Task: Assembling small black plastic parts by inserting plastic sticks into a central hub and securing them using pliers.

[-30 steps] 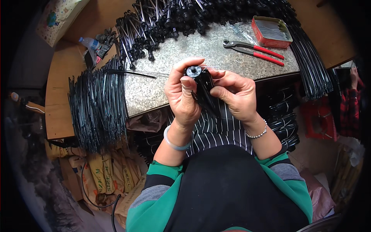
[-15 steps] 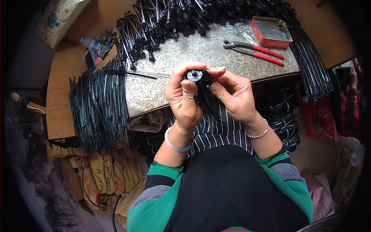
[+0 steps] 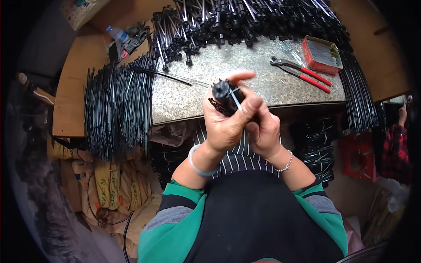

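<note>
Over striped apron [image 3: 245, 165]: left hand [image 3: 222, 129] around black part [image 3: 222, 90]; right hand [image 3: 266, 131] partly hidden, grip unclear.

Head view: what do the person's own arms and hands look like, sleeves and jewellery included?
The ungloved left hand has a smooth, pale bangle at its wrist, the ungloved right hand a beaded, silvery bracelet. The green sleeves, banded black and grey, stop well short of both.

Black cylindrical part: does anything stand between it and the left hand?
Nothing visible does: the left hand grips the black cylindrical part. A thin pale strip crosses the part's right side without barring the grip; the inner contact is hidden.
</note>
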### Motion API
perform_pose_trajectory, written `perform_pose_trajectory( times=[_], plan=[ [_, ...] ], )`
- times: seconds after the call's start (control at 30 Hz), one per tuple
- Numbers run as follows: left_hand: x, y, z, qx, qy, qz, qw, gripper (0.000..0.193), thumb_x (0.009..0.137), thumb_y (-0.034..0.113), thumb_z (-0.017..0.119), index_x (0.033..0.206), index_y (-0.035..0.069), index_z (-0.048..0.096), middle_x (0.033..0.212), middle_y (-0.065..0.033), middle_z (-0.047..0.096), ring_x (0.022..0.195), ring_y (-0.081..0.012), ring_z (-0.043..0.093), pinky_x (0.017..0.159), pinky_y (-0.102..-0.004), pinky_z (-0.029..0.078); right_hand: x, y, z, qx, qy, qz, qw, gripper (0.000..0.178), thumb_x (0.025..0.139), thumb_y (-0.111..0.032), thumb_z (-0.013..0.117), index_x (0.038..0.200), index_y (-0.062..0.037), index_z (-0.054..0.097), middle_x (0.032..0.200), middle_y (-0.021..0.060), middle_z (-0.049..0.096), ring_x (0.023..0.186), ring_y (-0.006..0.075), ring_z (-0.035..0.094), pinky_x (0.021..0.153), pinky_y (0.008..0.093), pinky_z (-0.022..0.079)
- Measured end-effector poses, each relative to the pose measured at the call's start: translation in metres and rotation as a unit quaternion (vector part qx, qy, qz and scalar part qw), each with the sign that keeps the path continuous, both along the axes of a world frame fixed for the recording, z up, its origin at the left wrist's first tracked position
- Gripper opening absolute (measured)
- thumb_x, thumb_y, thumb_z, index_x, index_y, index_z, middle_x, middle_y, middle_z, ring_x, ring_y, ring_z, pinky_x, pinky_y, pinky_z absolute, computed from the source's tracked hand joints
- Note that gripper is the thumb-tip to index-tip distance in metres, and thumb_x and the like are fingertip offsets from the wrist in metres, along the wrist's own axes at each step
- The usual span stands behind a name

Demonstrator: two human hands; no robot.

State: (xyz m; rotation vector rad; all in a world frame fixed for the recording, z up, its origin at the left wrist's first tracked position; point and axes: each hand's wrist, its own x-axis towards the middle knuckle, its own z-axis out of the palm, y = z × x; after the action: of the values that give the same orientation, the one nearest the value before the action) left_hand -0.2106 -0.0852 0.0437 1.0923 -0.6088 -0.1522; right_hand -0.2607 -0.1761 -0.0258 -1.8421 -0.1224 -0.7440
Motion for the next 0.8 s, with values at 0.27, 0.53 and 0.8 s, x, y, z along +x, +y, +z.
perform_pose_trajectory(
  times=[0.27,0.53,0.8],
  plan=[
    [-0.012,0.010,-0.008,0.060,-0.050,0.083,0.993,0.021,0.082,-0.002,0.055,0.102,-0.001,0.052,0.090,-0.0041,0.056,0.069,-0.0040,0.048,0.061,-0.0183,0.041,0.000,-0.023,0.062,-0.208,-0.199,-0.067,0.955,0.074,0.073,-0.057,0.059,0.118,0.0002,0.047,0.098,0.0114,0.054,0.097,0.0272,0.049,0.080,0.0370,0.043],
    [-0.004,0.026,-0.008,0.037,0.041,0.047,0.997,0.032,0.088,0.009,0.049,0.115,-0.006,0.044,0.051,0.0029,0.041,0.041,-0.0035,0.032,0.038,-0.0181,0.026,0.002,-0.083,0.034,-0.067,-0.008,-0.051,0.996,0.020,0.079,-0.013,0.064,0.091,-0.0021,0.052,0.089,0.0112,0.055,0.084,0.0260,0.054,0.076,0.0354,0.045],
    [-0.001,0.029,-0.007,0.033,0.041,0.072,0.996,0.016,0.085,0.001,0.052,0.100,-0.001,0.057,0.056,0.0064,0.045,0.048,0.0010,0.037,0.043,-0.0156,0.026,0.014,-0.183,-0.007,-0.520,0.094,-0.170,0.832,0.025,0.075,-0.020,0.066,0.092,-0.0056,0.055,0.092,0.0103,0.051,0.083,0.0262,0.053,0.069,0.0354,0.044]
  ],
)
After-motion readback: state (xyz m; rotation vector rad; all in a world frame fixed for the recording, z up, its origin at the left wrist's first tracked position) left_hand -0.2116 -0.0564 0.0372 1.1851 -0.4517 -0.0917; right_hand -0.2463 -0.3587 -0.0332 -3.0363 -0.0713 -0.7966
